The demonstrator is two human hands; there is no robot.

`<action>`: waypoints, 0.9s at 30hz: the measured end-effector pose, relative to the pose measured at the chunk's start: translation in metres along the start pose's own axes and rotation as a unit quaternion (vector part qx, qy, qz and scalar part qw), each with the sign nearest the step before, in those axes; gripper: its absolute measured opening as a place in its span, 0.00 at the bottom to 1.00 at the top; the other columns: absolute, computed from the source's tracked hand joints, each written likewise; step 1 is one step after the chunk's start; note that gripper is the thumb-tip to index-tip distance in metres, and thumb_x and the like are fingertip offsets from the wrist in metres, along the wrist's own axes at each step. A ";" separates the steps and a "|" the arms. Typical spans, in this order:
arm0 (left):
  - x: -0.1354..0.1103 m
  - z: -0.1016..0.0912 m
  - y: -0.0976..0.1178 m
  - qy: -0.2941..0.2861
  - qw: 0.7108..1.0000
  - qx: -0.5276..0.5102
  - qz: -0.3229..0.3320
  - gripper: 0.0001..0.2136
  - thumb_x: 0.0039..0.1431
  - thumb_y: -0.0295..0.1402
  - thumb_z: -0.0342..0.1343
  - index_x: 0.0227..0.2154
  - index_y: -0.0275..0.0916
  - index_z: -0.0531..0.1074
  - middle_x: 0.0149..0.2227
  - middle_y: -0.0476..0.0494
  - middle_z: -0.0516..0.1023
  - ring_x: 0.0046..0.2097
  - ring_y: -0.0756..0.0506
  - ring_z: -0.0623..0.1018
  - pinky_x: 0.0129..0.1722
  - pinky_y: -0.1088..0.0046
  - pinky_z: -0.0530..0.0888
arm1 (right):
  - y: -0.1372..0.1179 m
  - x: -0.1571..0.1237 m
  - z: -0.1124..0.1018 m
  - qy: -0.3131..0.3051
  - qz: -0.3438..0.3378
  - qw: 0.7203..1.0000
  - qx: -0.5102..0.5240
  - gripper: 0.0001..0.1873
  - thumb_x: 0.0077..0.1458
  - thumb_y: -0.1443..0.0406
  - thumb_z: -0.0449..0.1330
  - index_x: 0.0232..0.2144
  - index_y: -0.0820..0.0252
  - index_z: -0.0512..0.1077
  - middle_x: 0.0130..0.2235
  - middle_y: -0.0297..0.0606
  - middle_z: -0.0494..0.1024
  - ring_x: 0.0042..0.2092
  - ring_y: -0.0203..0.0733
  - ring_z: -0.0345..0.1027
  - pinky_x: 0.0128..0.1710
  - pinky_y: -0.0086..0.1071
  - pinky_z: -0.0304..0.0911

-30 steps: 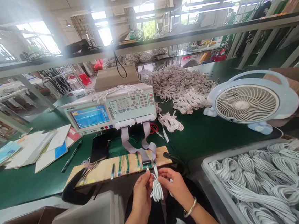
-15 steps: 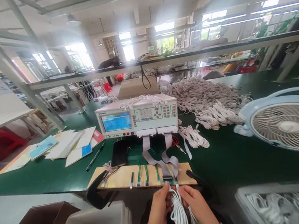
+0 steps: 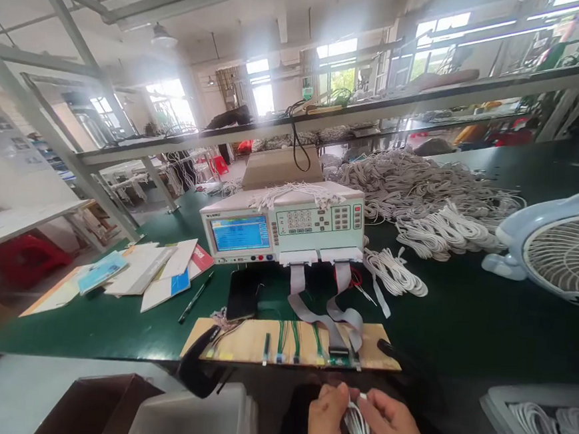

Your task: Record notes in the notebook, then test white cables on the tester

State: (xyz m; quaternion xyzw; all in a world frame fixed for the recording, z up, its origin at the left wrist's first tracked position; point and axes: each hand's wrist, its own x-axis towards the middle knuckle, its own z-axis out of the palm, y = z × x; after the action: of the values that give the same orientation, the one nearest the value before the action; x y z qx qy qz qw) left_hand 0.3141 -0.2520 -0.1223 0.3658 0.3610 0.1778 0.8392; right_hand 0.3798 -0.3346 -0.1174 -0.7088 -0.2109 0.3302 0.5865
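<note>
A coiled white cable (image 3: 357,431) hangs between my hands, just below the table's front edge. My left hand (image 3: 328,414) is closed on the cable's upper part, fingers bent. From the other side, my right hand (image 3: 388,419) pinches a white end of the cable near its connector; the small end is partly hidden by the fingers. Just beyond my hands lies a wooden board (image 3: 250,337) with green wires and small sockets. Grey ribbon cables (image 3: 298,298) run from this board to a tester (image 3: 289,220) with a lit blue screen.
Black clamps (image 3: 200,367) hold the board at the table edge. White cable bundles (image 3: 443,232) and a fan (image 3: 562,245) are on the right. A bin of cables (image 3: 548,431) stands lower right, a plastic bin (image 3: 193,420) lower left. Papers (image 3: 139,272), a pen (image 3: 195,298) and a phone (image 3: 242,295) lie left.
My hands have drawn back from the board's sockets towards my body with the cable bundle. The whole view has shifted, so the table things appear farther right.
</note>
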 end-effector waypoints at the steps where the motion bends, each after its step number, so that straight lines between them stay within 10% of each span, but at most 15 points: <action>1: -0.006 -0.005 -0.002 -0.002 1.000 -0.018 -0.018 0.21 0.33 0.45 0.64 0.27 0.32 0.75 0.28 0.41 0.74 0.33 0.46 0.72 0.35 0.74 0.67 | 0.005 -0.004 0.006 -0.009 -0.004 1.000 -0.016 0.21 0.46 0.50 0.53 0.15 0.59 0.56 0.16 0.28 0.55 0.21 0.31 0.49 0.22 0.28 0.48; 6: -0.025 -0.073 0.010 -0.038 0.993 0.114 -0.018 0.12 0.46 0.36 0.55 0.32 0.35 0.76 0.38 0.39 0.75 0.41 0.44 0.72 0.42 0.72 0.67 | 0.018 -0.023 0.037 -0.118 -0.046 0.983 -0.133 0.11 0.49 0.60 0.54 0.21 0.59 0.67 0.20 0.31 0.70 0.25 0.35 0.62 0.27 0.28 0.54; 10: -0.030 -0.133 0.026 0.069 0.920 0.382 0.052 0.06 0.35 0.25 0.62 0.21 0.39 0.76 0.36 0.38 0.74 0.47 0.39 0.69 0.47 0.66 0.64 | 0.005 -0.029 0.041 -0.120 -0.168 0.947 -0.246 0.12 0.54 0.60 0.50 0.28 0.56 0.72 0.25 0.34 0.75 0.29 0.36 0.66 0.32 0.29 0.55; 17: -0.027 -0.081 0.014 -0.110 0.959 0.063 -0.252 0.19 0.46 0.47 0.55 0.26 0.33 0.73 0.27 0.38 0.74 0.34 0.42 0.75 0.35 0.67 0.71 | -0.004 -0.035 0.057 -0.194 -0.543 0.743 -0.340 0.18 0.56 0.61 0.44 0.22 0.57 0.68 0.19 0.36 0.69 0.27 0.37 0.58 0.31 0.33 0.53; 19: -0.022 -0.062 0.009 -0.111 0.968 0.035 -0.220 0.17 0.45 0.44 0.58 0.26 0.32 0.72 0.25 0.40 0.74 0.31 0.44 0.75 0.34 0.69 0.71 | -0.003 -0.035 0.049 -0.172 -0.496 0.792 -0.311 0.17 0.56 0.60 0.44 0.21 0.57 0.68 0.21 0.35 0.70 0.30 0.37 0.60 0.35 0.33 0.54; 23: -0.011 -0.042 0.001 -0.093 0.991 0.083 -0.043 0.16 0.40 0.37 0.63 0.33 0.33 0.71 0.33 0.40 0.76 0.37 0.46 0.75 0.40 0.74 0.69 | 0.002 -0.025 0.012 0.035 -0.172 0.959 -0.221 0.13 0.54 0.60 0.49 0.24 0.60 0.69 0.25 0.36 0.71 0.29 0.36 0.62 0.30 0.30 0.56; 27: -0.011 -0.027 -0.009 -0.086 0.987 0.129 0.050 0.20 0.35 0.31 0.65 0.35 0.35 0.68 0.38 0.37 0.76 0.41 0.43 0.74 0.42 0.72 0.68 | 0.018 -0.012 -0.009 0.018 -0.034 0.997 -0.064 0.08 0.46 0.61 0.58 0.24 0.62 0.68 0.23 0.32 0.71 0.26 0.34 0.62 0.27 0.27 0.57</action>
State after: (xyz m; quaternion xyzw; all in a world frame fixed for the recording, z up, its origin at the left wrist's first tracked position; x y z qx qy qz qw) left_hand 0.2868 -0.2513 -0.1362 0.5026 0.2884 0.1389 0.8031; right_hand 0.3760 -0.3535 -0.1315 -0.7432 -0.2450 0.2829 0.5546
